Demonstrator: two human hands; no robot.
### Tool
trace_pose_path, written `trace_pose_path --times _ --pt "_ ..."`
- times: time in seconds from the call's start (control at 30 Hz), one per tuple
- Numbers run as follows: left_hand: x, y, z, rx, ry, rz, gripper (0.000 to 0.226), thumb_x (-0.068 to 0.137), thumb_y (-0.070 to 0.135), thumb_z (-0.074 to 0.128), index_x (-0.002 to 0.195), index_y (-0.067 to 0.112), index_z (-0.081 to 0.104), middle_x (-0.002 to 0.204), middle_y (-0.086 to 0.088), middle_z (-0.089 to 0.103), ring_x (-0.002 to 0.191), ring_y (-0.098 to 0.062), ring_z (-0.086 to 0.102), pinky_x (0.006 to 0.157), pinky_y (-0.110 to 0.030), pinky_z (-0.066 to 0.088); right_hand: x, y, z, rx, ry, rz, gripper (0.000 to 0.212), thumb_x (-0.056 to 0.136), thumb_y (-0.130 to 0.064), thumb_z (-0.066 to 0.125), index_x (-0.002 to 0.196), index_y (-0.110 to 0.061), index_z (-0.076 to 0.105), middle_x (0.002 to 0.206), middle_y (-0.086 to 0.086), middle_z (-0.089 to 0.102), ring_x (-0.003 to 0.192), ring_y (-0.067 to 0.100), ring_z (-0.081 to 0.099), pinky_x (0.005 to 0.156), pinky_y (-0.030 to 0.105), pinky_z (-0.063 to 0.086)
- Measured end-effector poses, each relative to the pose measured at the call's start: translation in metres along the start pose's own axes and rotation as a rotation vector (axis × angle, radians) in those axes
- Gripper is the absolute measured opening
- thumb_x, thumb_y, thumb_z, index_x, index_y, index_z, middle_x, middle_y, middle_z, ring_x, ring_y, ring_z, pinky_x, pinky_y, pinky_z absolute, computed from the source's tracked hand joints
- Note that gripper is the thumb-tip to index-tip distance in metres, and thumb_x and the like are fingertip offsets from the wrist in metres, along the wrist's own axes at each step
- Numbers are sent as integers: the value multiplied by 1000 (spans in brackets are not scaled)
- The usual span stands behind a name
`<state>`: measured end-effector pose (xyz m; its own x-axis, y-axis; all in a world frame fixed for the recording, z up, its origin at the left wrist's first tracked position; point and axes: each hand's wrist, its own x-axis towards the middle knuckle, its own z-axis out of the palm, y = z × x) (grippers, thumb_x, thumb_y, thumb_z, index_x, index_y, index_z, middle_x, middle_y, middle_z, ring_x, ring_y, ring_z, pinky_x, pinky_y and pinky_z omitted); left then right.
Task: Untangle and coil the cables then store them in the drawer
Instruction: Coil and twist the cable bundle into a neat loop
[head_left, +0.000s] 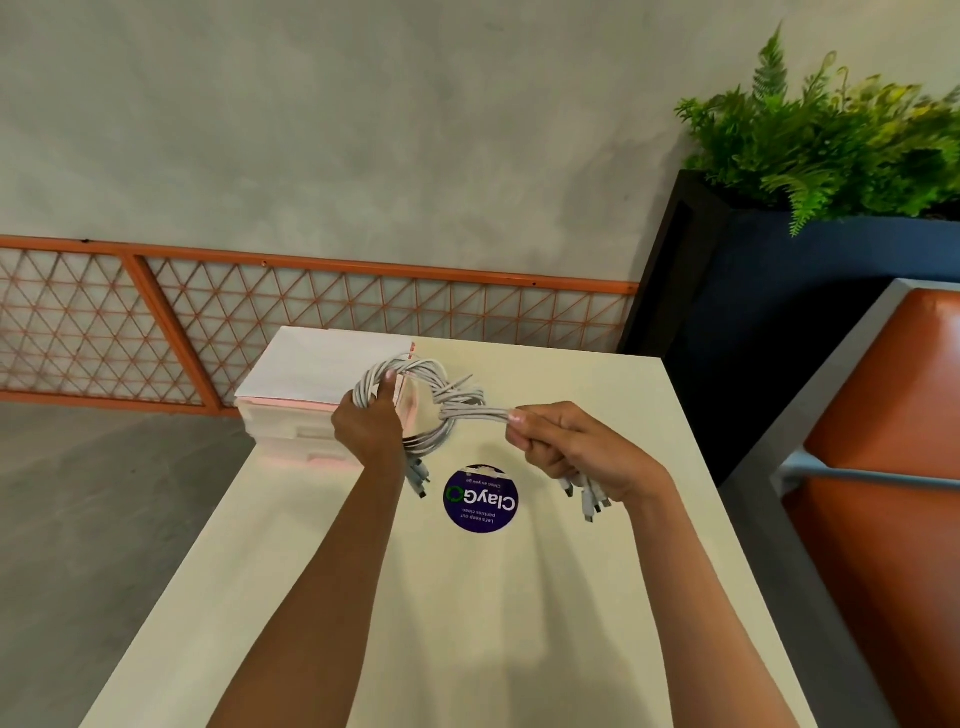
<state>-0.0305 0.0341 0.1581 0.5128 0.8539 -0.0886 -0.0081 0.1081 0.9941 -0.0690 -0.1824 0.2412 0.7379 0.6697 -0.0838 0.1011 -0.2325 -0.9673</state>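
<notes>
The left hand (370, 423) is closed around a loop of white cables (415, 387), and the right hand (566, 449) is fisted on the bundle's straight run, connectors hanging below both, all held above the cream table (467, 623). Directly beneath lies a round purple sticker (480, 500) reading "ClayGo". Beyond the sticker stands a white drawer unit (311, 395); behind it are an orange lattice rail (311, 306), a grey wall (363, 130) and, to the right, a planter with ferns (831, 145).

Only readable txt is found on round purple sticker (481, 499) stuck to tabletop (519, 623): "ClayGO" in large white letters, printed upside down from cam view. Smaller lines under it appear as "Let's keep our pantries clean", partly blurred.
</notes>
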Motion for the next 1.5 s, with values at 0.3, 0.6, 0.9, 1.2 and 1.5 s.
trace_pose_path --times 0.3,0.6,0.9,1.2,1.5 --pt "8 17 -2 -149 -14 -6 23 76 27 79 81 9 67 78 -8 68 70 -19 58 78 -44 56 -17 40 -11 -60 -81 84 33 102 -33 38 78 -11 46 59 -5 30 53 9 24 51 22 24" --pt "-18 27 9 -284 -204 185 14 80 22 76 71 20 65 48 14 52 45 -5 39 50 -24 35 3 98 10 -218 -109 253 21 100 -31 44 99 -18 60 94 -1 69 96 4 61 94 24 45" --pt "-38 25 11 -256 -273 245 11 80 17 76 74 22 69 63 10 66 63 -11 58 63 -29 50 25 78 18 -30 462 -154 85 83 -36 67 148 -41 12 152 -14 26 126 0 45 97 17 44" --pt "-42 28 10 -299 -289 57 12 81 19 76 72 20 67 48 13 52 41 -6 38 44 -23 31 46 69 5 -500 424 -297 65 89 -34 63 145 -18 35 149 -8 31 130 -10 28 105 1 19" --pt "-42 39 4 -372 -508 -69 19 84 19 71 70 16 60 48 7 34 39 -7 25 39 -18 26 51 79 9 -197 575 -304 24 99 -19 46 119 -15 58 116 -7 64 108 0 58 96 27 48"
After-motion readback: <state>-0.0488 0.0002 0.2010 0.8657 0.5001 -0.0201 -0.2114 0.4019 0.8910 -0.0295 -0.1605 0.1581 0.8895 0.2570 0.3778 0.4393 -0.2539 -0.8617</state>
